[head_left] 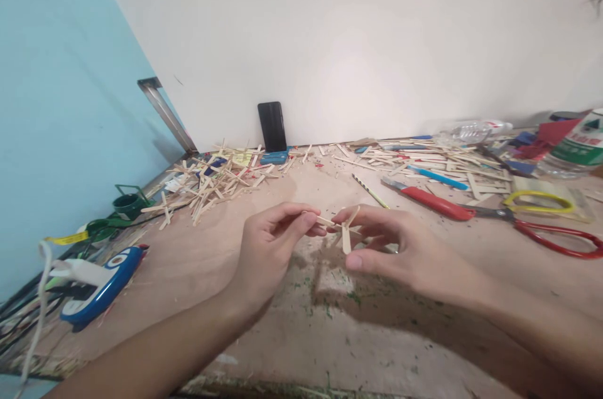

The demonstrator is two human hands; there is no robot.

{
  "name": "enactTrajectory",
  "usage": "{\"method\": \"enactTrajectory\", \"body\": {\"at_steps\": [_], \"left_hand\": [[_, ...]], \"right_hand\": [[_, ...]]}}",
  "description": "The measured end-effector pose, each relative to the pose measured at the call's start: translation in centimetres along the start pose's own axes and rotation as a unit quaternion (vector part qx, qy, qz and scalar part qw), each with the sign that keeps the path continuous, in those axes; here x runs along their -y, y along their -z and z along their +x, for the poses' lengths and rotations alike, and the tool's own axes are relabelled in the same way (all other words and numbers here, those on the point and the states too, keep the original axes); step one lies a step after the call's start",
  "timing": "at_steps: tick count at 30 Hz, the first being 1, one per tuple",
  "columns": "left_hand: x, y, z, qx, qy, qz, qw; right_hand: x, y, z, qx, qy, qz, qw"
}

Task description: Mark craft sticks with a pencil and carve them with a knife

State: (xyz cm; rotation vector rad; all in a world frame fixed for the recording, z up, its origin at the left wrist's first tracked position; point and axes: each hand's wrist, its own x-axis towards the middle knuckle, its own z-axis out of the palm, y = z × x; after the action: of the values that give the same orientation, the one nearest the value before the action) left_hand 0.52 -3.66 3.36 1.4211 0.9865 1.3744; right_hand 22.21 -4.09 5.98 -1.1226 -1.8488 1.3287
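Note:
Over the middle of the table, my left hand [277,242] pinches one end of a thin wooden stick [325,221] between thumb and fingers. That stick reaches right to a small piece of joined wooden sticks [347,239], which has a forked, Y-like shape. My right hand [391,245] has its thumb and fingers around this piece, with the thumb at its lower end. The right hand's lower fingers are partly hidden behind the thumb and the piece.
Wooden sticks [226,182] lie heaped at the back left, with more at the back right. A black phone [272,126] stands against the white board [353,41]. Red-handled scissors [558,237], a red cutter [436,202], a blue pen [438,178] and a pencil [370,190] lie right. A blue power strip [106,292] sits left.

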Motion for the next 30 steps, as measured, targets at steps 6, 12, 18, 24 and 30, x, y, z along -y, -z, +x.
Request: {"method": "enactTrajectory", "body": {"at_steps": [6,12,18,24,30], "left_hand": [[0.2,0.0,0.2,0.025,0.015,-0.024,0.999],[0.2,-0.3,0.1,0.067,0.029,-0.023,0.997],[0.1,-0.3,0.1,0.048,0.019,-0.015,0.999],[0.2,-0.1,-0.1,0.032,0.007,-0.01,0.999],[0.4,-0.3,-0.1,0.048,0.007,-0.015,0.999]], "right_hand": [[-0.1,-0.2,-0.1,-0.031,-0.008,0.001,0.999],[-0.2,-0.3,-0.3,-0.037,0.017,0.008,0.999],[-0.8,-0.3,-0.4,-0.005,0.012,0.019,1.0],[-0.8,-0.5,-0.4,-0.066,0.048,0.011,0.997],[-1.3,-0.8,-0.1,-0.112,0.093,-0.004,0.989]]}}
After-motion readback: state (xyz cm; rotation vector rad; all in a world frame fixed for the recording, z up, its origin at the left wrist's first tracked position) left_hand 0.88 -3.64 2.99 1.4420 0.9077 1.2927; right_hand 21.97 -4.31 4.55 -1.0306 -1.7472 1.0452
